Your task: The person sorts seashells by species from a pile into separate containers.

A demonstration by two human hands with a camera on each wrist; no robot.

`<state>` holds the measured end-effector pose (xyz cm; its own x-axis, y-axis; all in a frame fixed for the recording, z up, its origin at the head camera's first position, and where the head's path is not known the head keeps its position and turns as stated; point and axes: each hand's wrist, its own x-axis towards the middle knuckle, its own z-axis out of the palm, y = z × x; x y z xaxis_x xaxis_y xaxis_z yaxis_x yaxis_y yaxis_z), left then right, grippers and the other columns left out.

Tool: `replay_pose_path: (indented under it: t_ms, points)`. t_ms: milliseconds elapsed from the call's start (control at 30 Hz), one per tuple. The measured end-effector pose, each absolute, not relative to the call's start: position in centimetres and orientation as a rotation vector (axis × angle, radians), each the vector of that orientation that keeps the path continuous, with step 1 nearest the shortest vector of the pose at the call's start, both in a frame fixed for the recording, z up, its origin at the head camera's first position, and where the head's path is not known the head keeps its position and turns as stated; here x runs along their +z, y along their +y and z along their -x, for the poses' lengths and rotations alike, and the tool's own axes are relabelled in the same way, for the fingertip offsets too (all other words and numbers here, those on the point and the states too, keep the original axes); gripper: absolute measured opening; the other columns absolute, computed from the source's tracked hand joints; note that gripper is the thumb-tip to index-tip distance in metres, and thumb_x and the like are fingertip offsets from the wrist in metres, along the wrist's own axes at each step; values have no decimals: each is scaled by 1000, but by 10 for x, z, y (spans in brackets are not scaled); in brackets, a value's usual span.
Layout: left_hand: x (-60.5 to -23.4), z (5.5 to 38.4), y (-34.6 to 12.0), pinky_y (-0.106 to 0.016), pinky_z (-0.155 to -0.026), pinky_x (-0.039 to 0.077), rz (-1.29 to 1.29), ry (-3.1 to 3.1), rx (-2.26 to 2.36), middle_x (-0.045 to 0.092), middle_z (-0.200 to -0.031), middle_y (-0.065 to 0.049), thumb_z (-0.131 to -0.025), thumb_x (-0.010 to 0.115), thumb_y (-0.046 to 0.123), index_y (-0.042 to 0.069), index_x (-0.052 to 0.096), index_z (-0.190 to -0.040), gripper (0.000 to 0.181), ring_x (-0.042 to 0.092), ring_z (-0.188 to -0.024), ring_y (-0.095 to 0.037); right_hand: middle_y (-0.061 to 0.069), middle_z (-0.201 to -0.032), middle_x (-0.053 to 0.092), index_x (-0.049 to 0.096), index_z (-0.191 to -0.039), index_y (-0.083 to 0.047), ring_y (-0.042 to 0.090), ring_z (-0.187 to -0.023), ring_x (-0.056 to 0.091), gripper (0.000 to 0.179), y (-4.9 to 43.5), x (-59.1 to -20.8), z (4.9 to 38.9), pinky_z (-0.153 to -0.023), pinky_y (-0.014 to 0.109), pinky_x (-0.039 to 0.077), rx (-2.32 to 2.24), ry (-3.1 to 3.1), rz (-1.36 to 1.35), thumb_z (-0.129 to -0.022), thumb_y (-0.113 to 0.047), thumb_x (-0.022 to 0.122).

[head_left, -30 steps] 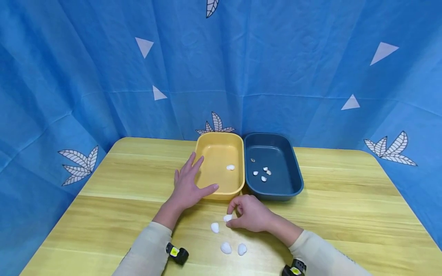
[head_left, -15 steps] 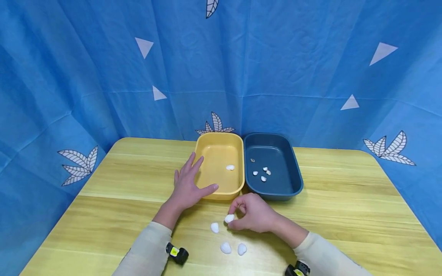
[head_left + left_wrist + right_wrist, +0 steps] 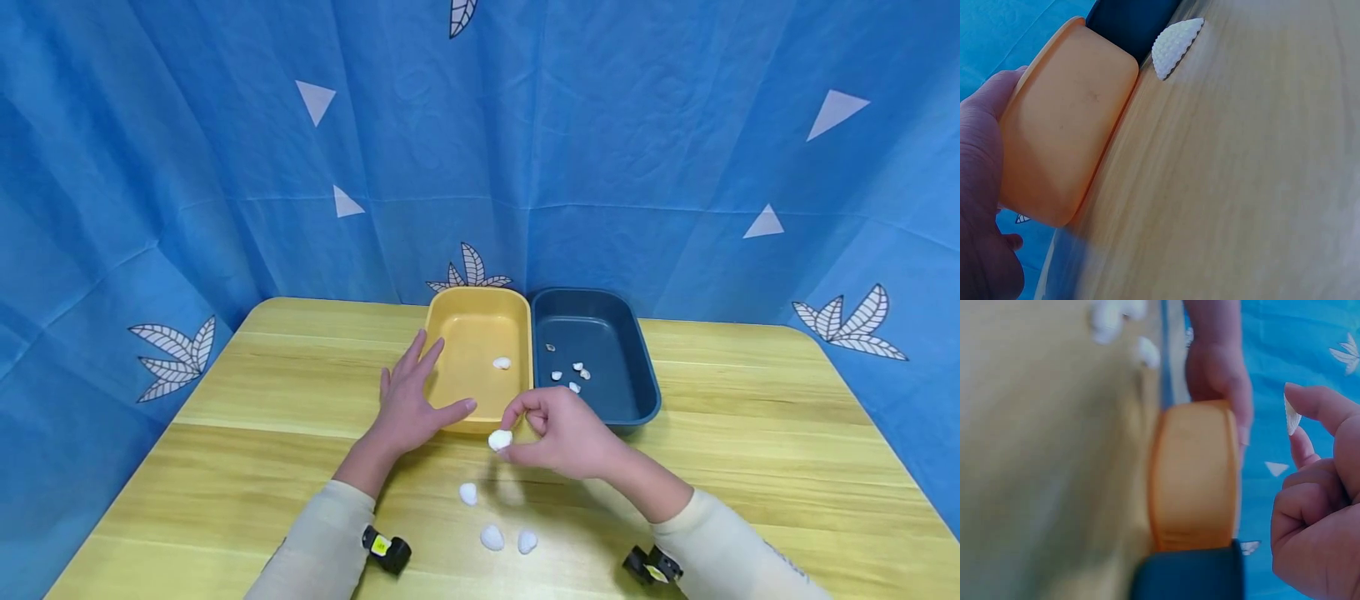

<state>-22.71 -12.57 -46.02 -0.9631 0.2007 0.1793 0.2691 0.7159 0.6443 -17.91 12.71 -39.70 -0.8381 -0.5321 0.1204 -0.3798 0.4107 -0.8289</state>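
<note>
In the head view, my right hand (image 3: 566, 433) pinches a white seashell (image 3: 500, 441) between thumb and forefinger, above the table in front of the trays. Its other fingers are curled, as the right wrist view shows, where the pinched shell (image 3: 1292, 415) appears edge-on. My left hand (image 3: 408, 404) lies spread at the left front of the yellow tray (image 3: 435, 317), thumb at its front rim. One white shell (image 3: 502, 363) lies in that tray. The dark blue tray (image 3: 643, 367) holds several smaller shells (image 3: 585, 374), partly behind my right hand.
Three white shells lie on the wooden table (image 3: 750, 450): one on the left (image 3: 468, 493), one nearer me (image 3: 492, 537) and one beside it (image 3: 527, 542). The two trays stand side by side near the back edge. A blue curtain (image 3: 600, 150) hangs behind.
My right hand has raised the pinched shell off the table and moved it toward the trays. The left hand has stayed in place beside the yellow tray.
</note>
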Motion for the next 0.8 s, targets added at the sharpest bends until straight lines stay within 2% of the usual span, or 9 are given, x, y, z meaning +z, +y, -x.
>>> replay_pose_path:
  t_ms: [333, 600, 800]
  points:
    - [-461, 227, -127, -69, -110, -2, 387, -2812, -1091, 6, -167, 1, -77, 71, 70, 20, 30, -159, 104, 14, -149, -35, -5, -51, 27, 72, -91, -19, 14, -44, 30, 22, 117, -370, 202, -49, 31, 31, -1480, 2546, 747, -77, -24, 89]
    - [-460, 227, -126, -70, -109, -3, 399, -2807, -1101, 5, -167, 0, -77, 69, 72, 19, 29, -159, 105, 12, -149, -33, 0, -51, 28, 74, -93, -14, 19, -43, 27, 21, 107, -365, 222, -44, 30, 26, -1598, 2528, 692, -78, -21, 87]
    - [-458, 227, -126, -69, -110, -3, 400, -2804, -1117, 6, -167, 1, -79, 73, 64, 18, 29, -159, 102, 13, -149, -33, 2, -52, 30, 74, -96, -11, 22, -43, 29, 22, 101, -366, 241, -43, 30, 25, -1655, 2516, 611, -80, -20, 86]
